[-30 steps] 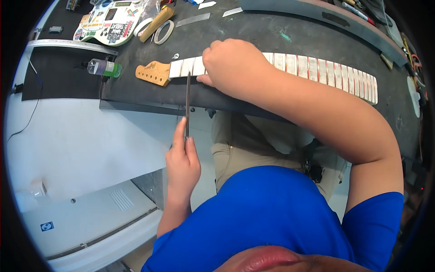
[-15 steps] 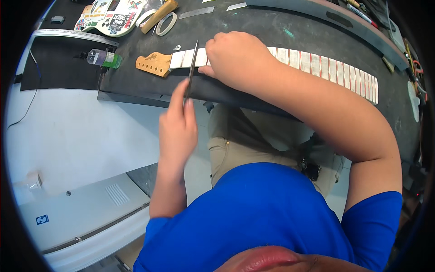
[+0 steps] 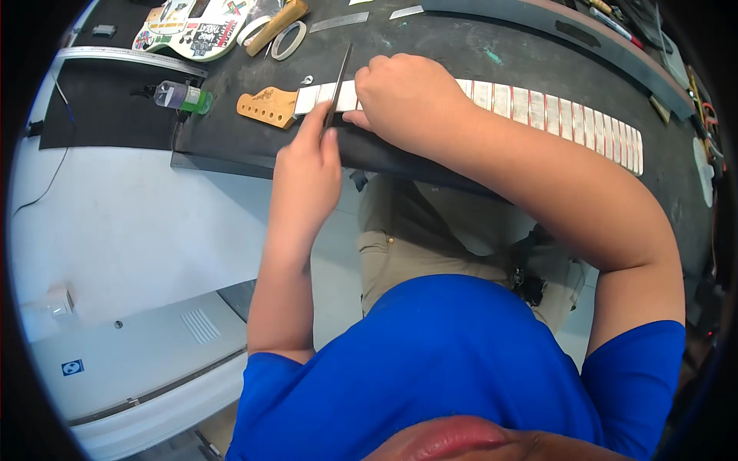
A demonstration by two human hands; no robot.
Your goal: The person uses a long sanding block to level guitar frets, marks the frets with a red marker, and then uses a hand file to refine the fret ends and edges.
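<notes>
A guitar neck point(image 3: 503, 101) lies across the dark bench, its fingerboard covered in white strips with the frets showing as reddish lines between them. Its wooden headstock point(image 3: 268, 107) points left. My left hand point(image 3: 311, 165) is closed on a slim dark file point(image 3: 340, 81), which crosses the neck near the headstock end and points away from me. Just right of the file, my right hand point(image 3: 407, 96) grips the neck, thumb at the near edge and fingers curled over the top. That hand and its forearm hide part of the fingerboard.
A small bottle with green liquid point(image 3: 184, 98) stands left of the headstock. Behind it lie a stickered guitar body point(image 3: 188, 31), tape rolls point(image 3: 289, 41) and a wooden block point(image 3: 278, 25). A metal ruler point(image 3: 339, 21) and a long grey beam point(image 3: 553, 31) lie at the back.
My left hand has moved away from me with the file, which slid farther across the neck. My right hand keeps its grip on the neck.
</notes>
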